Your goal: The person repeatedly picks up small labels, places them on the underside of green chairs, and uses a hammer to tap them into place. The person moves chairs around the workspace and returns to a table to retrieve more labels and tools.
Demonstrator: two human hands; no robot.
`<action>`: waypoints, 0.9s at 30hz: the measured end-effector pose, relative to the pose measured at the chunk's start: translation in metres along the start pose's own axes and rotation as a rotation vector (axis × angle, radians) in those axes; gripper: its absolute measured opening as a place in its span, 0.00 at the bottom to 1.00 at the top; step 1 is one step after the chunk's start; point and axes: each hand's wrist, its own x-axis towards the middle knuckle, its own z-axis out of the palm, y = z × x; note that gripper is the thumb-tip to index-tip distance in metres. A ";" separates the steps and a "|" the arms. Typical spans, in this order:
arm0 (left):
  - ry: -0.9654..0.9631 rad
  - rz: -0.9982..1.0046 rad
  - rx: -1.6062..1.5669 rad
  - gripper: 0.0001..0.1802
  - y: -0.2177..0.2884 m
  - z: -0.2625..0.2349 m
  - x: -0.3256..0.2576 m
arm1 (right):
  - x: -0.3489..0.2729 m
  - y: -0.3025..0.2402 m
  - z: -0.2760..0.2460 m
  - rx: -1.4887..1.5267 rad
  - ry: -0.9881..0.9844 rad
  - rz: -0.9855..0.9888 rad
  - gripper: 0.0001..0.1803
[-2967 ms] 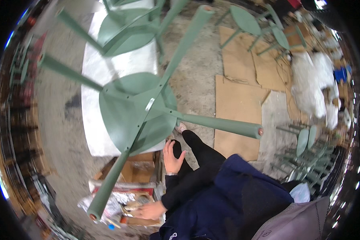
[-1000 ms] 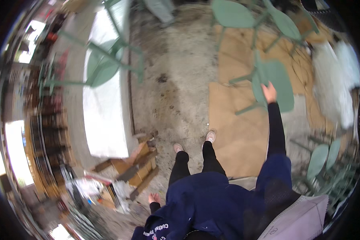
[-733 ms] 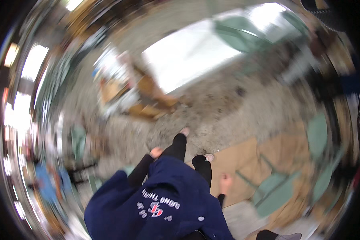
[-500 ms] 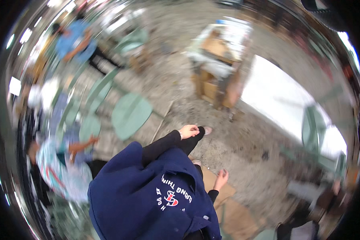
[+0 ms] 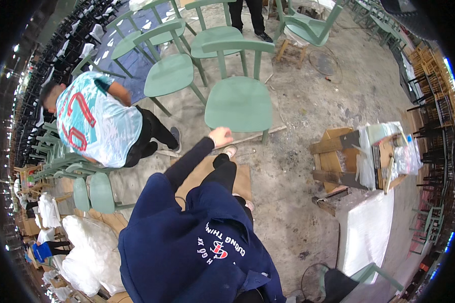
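Note:
My left hand (image 5: 221, 136) reaches forward in a dark sleeve, its fingers loosely bent and apart, with nothing visible in them. It overlaps the front edge of the nearest green chair (image 5: 238, 103); whether it touches the seat I cannot tell. That chair stands upright, backrest on the far side. Behind it and to its left are more green chairs (image 5: 169, 76). My right hand is out of sight behind my body in a dark blue jacket (image 5: 187, 242).
A person in a patterned shirt (image 5: 98, 118) bends at the left among stacked green chairs (image 5: 101, 194). White wrapping (image 5: 88, 252) lies at the lower left. To the right stand a cardboard-covered workbench (image 5: 338, 156) and a white sheet (image 5: 366, 227). Cardboard (image 5: 245, 177) lies under my feet.
The view has swung left, bringing the green chairs ahead of me. My left hand now appears at the nearest chair's edge. My right hand, seen earlier, has left the view.

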 end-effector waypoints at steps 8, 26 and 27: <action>0.470 -0.074 0.601 0.32 -0.123 -0.203 0.316 | -0.105 -0.160 0.215 -0.404 -0.203 -0.335 0.18; 0.491 -0.189 0.269 0.38 -0.119 -0.212 0.327 | -0.058 -0.320 0.124 -0.602 -0.301 -0.454 0.07; 0.475 -0.163 0.280 0.36 -0.112 -0.206 0.286 | -0.032 -0.346 0.135 -0.554 -0.324 -0.479 0.06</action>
